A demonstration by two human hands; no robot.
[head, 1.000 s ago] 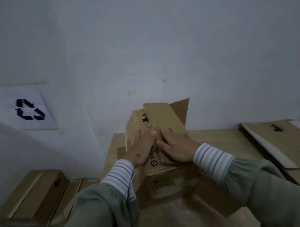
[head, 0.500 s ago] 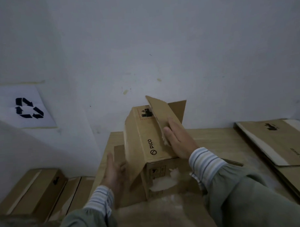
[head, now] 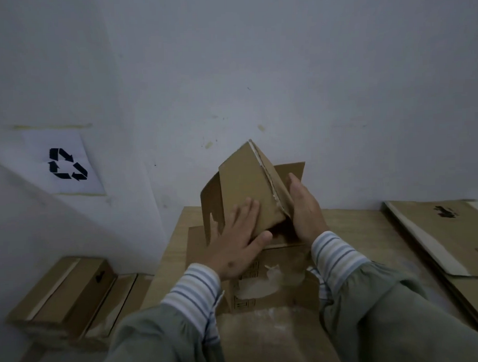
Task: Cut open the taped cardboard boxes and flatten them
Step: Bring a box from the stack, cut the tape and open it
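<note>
Pressing two raised flaps of a cardboard box (head: 263, 283) together on the wooden counter (head: 350, 231).

Flattened cardboard sheets (head: 445, 236) stacked at the right end of the counter, closed boxes (head: 71, 292) down low at left, recycling sign (head: 66, 163) taped on the white wall. Nothing blocking the view, just striped cuffs and grey-green sleeves crowding the bottom. Left hand (head: 235, 248) laid flat with fingers straight and spread against the near flap (head: 246, 191); right hand (head: 305, 211) flat too, fingers straight along the far side of the peak. Plain brown corrugated board, ragged torn edge along the ridge, white tape residue on the front.
</note>
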